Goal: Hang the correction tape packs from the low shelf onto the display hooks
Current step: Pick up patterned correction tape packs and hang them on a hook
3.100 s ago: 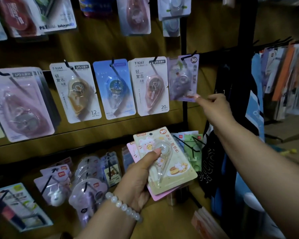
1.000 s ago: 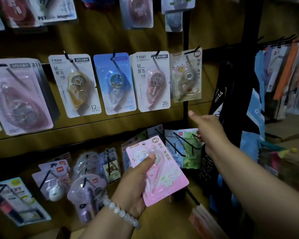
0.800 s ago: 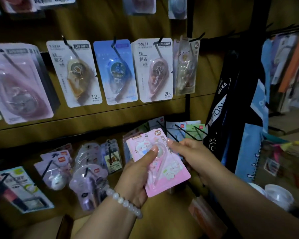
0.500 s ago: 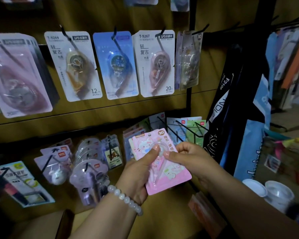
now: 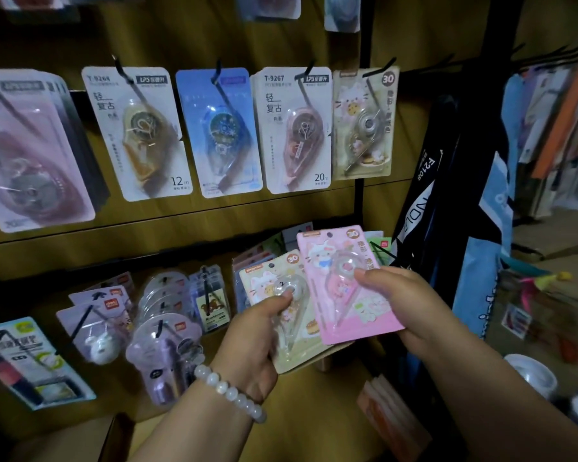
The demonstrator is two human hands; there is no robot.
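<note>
Left hand [image 5: 251, 341] gripping cream pack [image 5: 281, 311], thumb on blister; right hand [image 5: 404, 301] pinching pink pack [image 5: 344, 288], thumb on top, fingers behind, both low before the shelf [image 5: 181, 225], edges overlapping.

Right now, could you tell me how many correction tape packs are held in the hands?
2 showing: a cream pack gripped in the left hand, and a pink pack pinched in the right hand, overlapping the cream one. More may be hidden behind them.
</note>
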